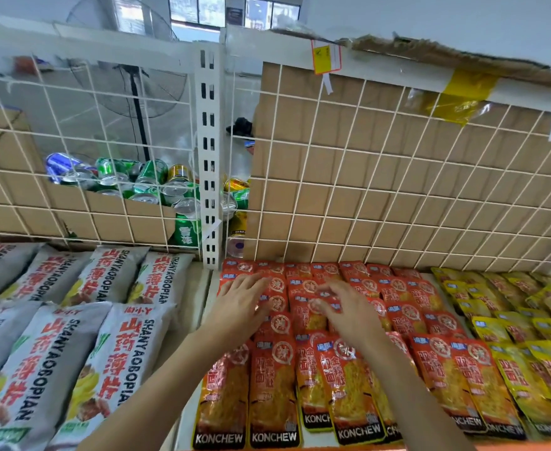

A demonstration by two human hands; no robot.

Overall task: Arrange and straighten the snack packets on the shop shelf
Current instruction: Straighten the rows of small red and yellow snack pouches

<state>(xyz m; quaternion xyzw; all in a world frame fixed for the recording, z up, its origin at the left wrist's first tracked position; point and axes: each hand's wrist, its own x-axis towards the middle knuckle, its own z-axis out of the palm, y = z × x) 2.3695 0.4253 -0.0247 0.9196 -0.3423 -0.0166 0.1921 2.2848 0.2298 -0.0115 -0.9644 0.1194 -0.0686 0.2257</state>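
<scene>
- Left hand: fingers straight and together, palm down, lying flat on the rear rows of the red KONCHEW packets.
- Right hand: fingers loosely spread and gripping nothing, over the same packets just beside the left hand; motion blur hides whether it touches them.
- Packet layout: overlapping rows, labels up, on the middle section of the shelf.
- Right section: yellow packets in adjoining rows.
- Left section: grey SHANYAOBOPIAN bags, past a white slotted upright.
- Behind the shelf back: drink cans and a cardboard sheet.
</scene>
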